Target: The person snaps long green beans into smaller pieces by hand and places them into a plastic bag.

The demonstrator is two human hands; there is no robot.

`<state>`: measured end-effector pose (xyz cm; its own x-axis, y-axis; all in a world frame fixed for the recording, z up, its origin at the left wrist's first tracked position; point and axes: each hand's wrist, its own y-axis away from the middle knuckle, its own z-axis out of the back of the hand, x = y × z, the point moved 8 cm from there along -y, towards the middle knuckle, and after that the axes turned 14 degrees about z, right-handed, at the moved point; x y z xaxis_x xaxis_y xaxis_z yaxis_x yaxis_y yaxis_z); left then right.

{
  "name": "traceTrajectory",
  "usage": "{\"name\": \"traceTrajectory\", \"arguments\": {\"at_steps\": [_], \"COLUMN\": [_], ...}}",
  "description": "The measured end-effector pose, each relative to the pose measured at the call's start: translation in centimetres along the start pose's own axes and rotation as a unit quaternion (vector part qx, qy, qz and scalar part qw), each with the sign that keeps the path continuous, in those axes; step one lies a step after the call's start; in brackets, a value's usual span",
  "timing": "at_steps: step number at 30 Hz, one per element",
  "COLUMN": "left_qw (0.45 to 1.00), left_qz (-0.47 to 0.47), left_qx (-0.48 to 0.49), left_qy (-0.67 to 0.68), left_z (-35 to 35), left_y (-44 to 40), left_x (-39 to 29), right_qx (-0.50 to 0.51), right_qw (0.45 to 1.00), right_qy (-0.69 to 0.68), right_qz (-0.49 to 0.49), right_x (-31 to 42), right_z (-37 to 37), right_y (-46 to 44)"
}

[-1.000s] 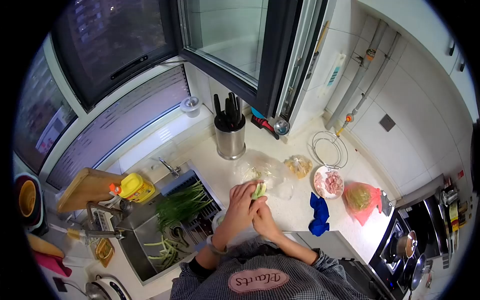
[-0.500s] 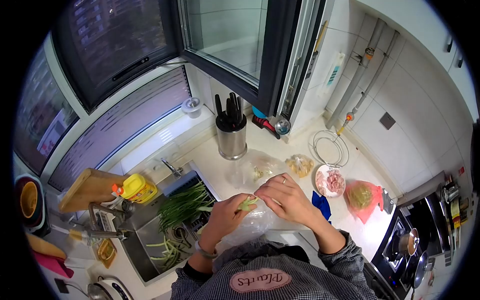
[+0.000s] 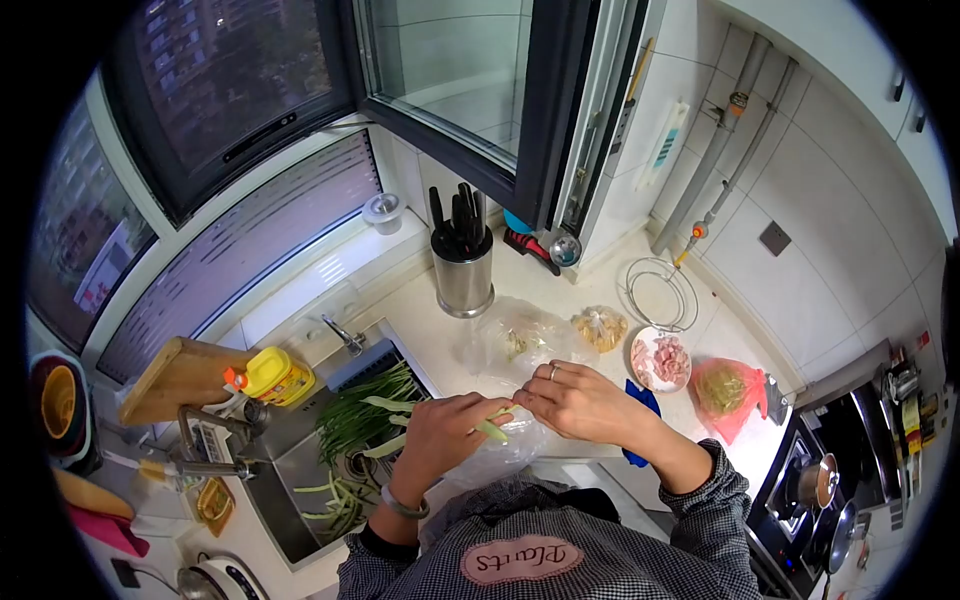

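Pale green stalks (image 3: 492,430) are in my left hand (image 3: 440,436), whose fingers are closed round them; leafy ends stick out to its left above the sink. My right hand (image 3: 575,402), with a ring on one finger, pinches at the tip of a stalk close beside the left fingertips. Under and behind the hands lies a clear plastic bag (image 3: 505,452). Another clear bag (image 3: 525,340) with something pale inside rests on the counter beyond them. To the left, long green leaves (image 3: 365,410) lie on a dark rack over the sink.
Peelings (image 3: 340,503) lie in the metal sink (image 3: 275,500). A knife block (image 3: 464,275) stands at the back. Rightward are a blue cloth (image 3: 640,400), a plate of meat (image 3: 661,360), a red bag (image 3: 725,395) and the stove (image 3: 785,510). A yellow bottle (image 3: 275,377) stands left.
My hands, close together over the bag a second ago, have drawn slightly apart. The right hand moved rightward, and more of the stalks now show left of the left hand.
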<state>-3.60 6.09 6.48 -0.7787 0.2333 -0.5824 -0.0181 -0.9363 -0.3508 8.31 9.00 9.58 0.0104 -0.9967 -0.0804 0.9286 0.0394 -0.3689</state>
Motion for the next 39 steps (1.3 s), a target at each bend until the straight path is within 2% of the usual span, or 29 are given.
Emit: {"name": "traceTrajectory", "arguments": {"at_steps": [4, 6, 7, 9, 10, 12, 13, 15, 16, 18, 19, 21, 22, 24, 25, 27, 28, 29, 30, 31, 33, 35, 37, 39], "left_qw": [0.999, 0.995, 0.995, 0.992, 0.992, 0.989, 0.989, 0.986, 0.987, 0.983, 0.984, 0.976, 0.978, 0.975, 0.977, 0.971, 0.972, 0.952, 0.906, 0.907, 0.84, 0.829, 0.786, 0.767], "left_qz": [-0.011, -0.037, -0.038, -0.038, -0.039, -0.021, -0.022, -0.008, -0.01, 0.009, 0.006, 0.031, 0.025, 0.044, 0.035, 0.062, 0.053, 0.171, 0.289, 0.289, 0.285, 0.278, 0.313, 0.325], "left_qx": [-0.027, -0.074, -0.075, -0.119, -0.118, -0.134, -0.133, -0.163, -0.161, -0.18, -0.177, -0.215, -0.209, -0.219, -0.208, -0.221, -0.215, -0.178, -0.138, -0.139, -0.176, -0.187, -0.199, -0.203], "left_qy": [-0.031, -0.052, -0.052, -0.037, -0.037, -0.052, -0.052, -0.026, -0.026, -0.012, -0.012, -0.003, -0.003, 0.005, 0.005, 0.074, 0.074, 0.178, 0.276, 0.274, 0.427, 0.447, 0.496, 0.514], "left_z": [-0.4, -0.6, -0.7, -0.2, -0.3, -0.3, -0.4, -0.2, -0.4, -0.4, -0.7, -0.6, -0.8, -0.8, -0.8, 0.2, 0.3, -0.1, -1.1, -1.1, -1.1, -0.7, -0.7, -0.6], "left_y": [0.2, 0.5, 0.5, 0.6, 0.7, 0.8, 0.8, 0.9, 0.9, 0.9, 1.0, 1.3, 1.3, 1.4, 1.2, 0.9, 0.7, 0.5, 1.0, 0.9, 0.4, 0.1, 0.3, 0.2], "left_x": [0.4, 0.8, 0.7, 0.4, 0.4, 0.7, 0.7, 0.7, 0.6, 0.9, 0.8, 1.1, 1.1, 1.3, 0.9, 0.6, 0.5, 2.7, 4.7, 4.8, 5.3, 5.1, 6.0, 6.8], "right_qx": [-0.021, -0.092, -0.092, -0.183, -0.183, -0.265, -0.266, -0.339, -0.341, -0.409, -0.411, -0.482, -0.487, -0.509, -0.52, -0.531, -0.539, -0.527, -0.512, -0.512, -0.482, -0.476, -0.467, -0.443], "right_qw": [1.0, 0.991, 0.991, 0.967, 0.967, 0.911, 0.911, 0.842, 0.841, 0.769, 0.767, 0.63, 0.627, 0.562, 0.555, 0.487, 0.485, 0.489, 0.492, 0.491, 0.542, 0.55, 0.556, 0.564], "right_qy": [-0.012, -0.062, -0.06, -0.118, -0.117, -0.219, -0.218, -0.288, -0.287, -0.348, -0.346, -0.451, -0.447, -0.518, -0.512, -0.579, -0.574, -0.586, -0.6, -0.602, -0.564, -0.563, -0.562, -0.565], "right_qz": [-0.016, -0.069, -0.069, -0.132, -0.132, -0.229, -0.229, -0.304, -0.306, -0.347, -0.35, -0.409, -0.412, -0.396, -0.4, -0.381, -0.38, -0.374, -0.369, -0.367, -0.394, -0.394, -0.396, -0.407], "right_x": [0.0, -0.7, -0.5, -1.1, -0.8, -1.9, -1.6, -2.1, -1.9, -2.1, -1.8, -1.8, -1.8, -1.7, -1.5, -0.8, -1.1, -1.1, -0.8, -0.6, -0.6, -0.4, 0.1, 0.4], "right_z": [-0.9, -0.7, -1.1, -1.1, -1.6, -2.6, -3.2, -4.7, -5.3, -6.8, -7.3, -9.8, -10.1, -11.1, -11.6, -12.8, -12.3, -11.9, -11.4, -11.2, -10.8, -11.0, -11.2, -11.4], "right_y": [0.2, 0.7, 0.6, 1.2, 1.1, 2.3, 2.2, 3.3, 3.2, 3.8, 3.5, 4.4, 4.3, 4.0, 4.1, 3.3, 3.3, 3.1, 2.7, 2.6, 2.8, 3.3, 4.0, 4.9]}}
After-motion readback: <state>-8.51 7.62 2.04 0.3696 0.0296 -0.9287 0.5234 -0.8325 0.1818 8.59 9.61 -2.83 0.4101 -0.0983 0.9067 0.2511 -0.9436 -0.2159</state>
